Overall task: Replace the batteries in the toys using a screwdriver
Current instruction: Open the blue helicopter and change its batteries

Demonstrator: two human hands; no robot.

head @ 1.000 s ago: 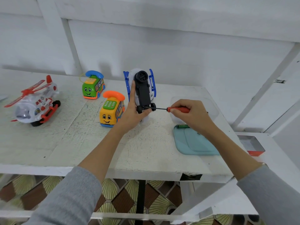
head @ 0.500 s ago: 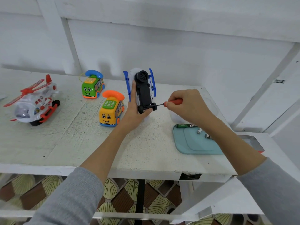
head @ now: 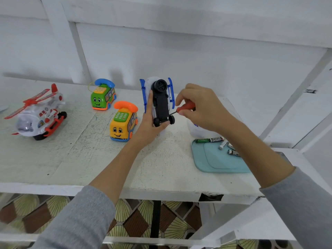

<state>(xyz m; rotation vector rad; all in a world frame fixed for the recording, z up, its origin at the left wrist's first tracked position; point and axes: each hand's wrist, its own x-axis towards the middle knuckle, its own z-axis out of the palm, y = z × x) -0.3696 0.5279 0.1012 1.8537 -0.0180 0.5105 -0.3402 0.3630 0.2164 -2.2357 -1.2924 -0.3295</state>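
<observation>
Glossy plastic toy helicopter (head: pixel 159 101), rough chipped white-painted table (head: pixel 71 159).

Upended blue-skid toy (head: pixel 160 103), red-handled screwdriver (head: pixel 185 108) against it

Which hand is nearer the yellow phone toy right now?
Left. The left hand grips the upturned blue toy right beside the yellow phone toy; the right hand, holding the screwdriver, is farther right.
</observation>
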